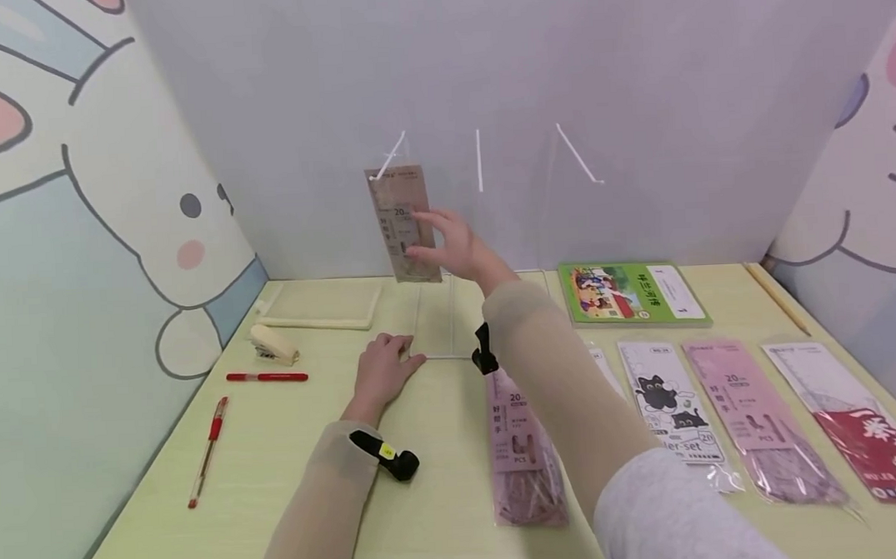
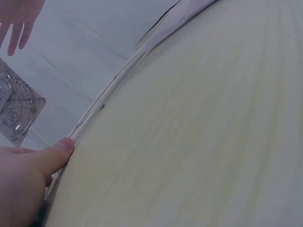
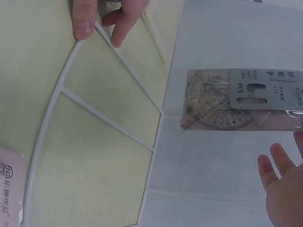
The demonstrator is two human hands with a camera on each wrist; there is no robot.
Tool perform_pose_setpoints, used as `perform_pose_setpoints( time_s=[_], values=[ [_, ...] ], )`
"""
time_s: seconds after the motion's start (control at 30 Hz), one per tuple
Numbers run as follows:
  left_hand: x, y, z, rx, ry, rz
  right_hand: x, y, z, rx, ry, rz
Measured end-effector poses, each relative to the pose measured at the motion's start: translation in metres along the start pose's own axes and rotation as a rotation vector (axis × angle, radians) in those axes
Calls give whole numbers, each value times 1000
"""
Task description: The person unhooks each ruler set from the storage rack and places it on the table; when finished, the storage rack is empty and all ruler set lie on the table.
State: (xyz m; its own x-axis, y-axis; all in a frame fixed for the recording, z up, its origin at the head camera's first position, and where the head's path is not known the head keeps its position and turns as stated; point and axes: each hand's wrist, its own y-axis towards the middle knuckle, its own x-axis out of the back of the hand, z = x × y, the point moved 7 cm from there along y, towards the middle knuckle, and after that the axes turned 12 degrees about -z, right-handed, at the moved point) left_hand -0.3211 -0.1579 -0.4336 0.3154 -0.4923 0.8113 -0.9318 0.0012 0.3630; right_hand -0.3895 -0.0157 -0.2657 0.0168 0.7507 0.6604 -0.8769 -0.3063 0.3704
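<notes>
Packet (image 1: pixel 403 223) of rulers hangs on the left hook of the clear rack (image 1: pixel 446 229), against the back wall | my right hand (image 1: pixel 454 244) is just beside it, fingers straight, gripping nothing | my left hand (image 1: pixel 383 367) presses the rack's base edge on the table (image 1: pixel 275 454), fingers relaxed | pink packet (image 1: pixel 519 451) lies near my right forearm

Desk (image 1: pixel 292 486) is pale yellow-green, two pens (image 1: pixel 266 377) are red. One ruler pack (image 1: pixel 403 223) is tan, another pack (image 1: pixel 754 420) pink, and the book (image 1: pixel 629 292) green.
</notes>
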Motion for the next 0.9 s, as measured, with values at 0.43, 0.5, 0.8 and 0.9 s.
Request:
perform_pose_setpoints(
  time_s=[0.43,0.5,0.8,0.9],
  values=[
    [-1,-1,0,0,11,-4,2,-3,-3,-13,219,-154],
    [-1,-2,1,0,14,-4,6,-4,-4,-14,222,-189],
    [2,-3,6,12,29,-4,14,-6,-5,-73,194,-252],
    [2,-3,7,9,23,-3,12,-6,-2,-82,250,-253]
  ],
)
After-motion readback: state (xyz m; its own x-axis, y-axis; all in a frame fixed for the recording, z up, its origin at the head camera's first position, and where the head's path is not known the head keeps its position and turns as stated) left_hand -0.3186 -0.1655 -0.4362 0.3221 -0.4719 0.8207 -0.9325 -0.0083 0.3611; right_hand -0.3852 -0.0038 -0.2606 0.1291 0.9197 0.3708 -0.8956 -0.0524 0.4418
